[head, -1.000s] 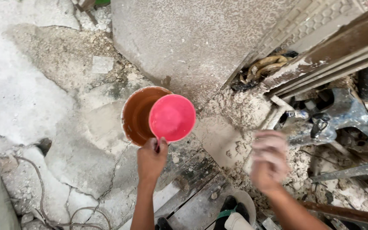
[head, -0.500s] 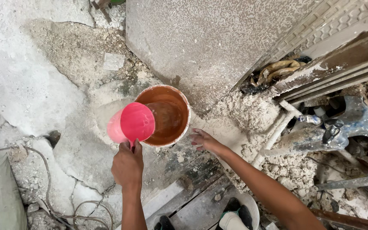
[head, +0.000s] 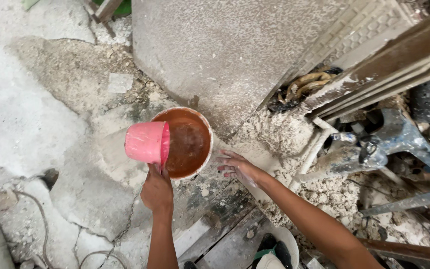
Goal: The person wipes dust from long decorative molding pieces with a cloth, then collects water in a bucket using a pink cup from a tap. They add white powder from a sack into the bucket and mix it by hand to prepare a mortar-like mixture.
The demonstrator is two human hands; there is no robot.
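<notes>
My left hand [head: 157,190] grips the handle of a pink plastic scoop [head: 147,142], tipped on its side with its mouth toward a round bucket [head: 206,130]. The bucket stands on the ground and holds brown muddy water. My right hand [head: 239,166] is open, fingers spread, just right of the bucket's rim and not holding anything; I cannot tell whether it touches the rim.
A large grey concrete slab [head: 225,50] leans behind the bucket. Pale rubble and dried mortar cover the ground [head: 51,124]. Metal frames and a dirty tap fitting [head: 369,149] crowd the right. Wooden planks [head: 225,234] and a white container [head: 287,244] lie near my feet.
The pink scoop has tipped sideways at the bucket's left rim. My right hand has reached in from the right, close to the bucket's side. The view has shifted slightly.
</notes>
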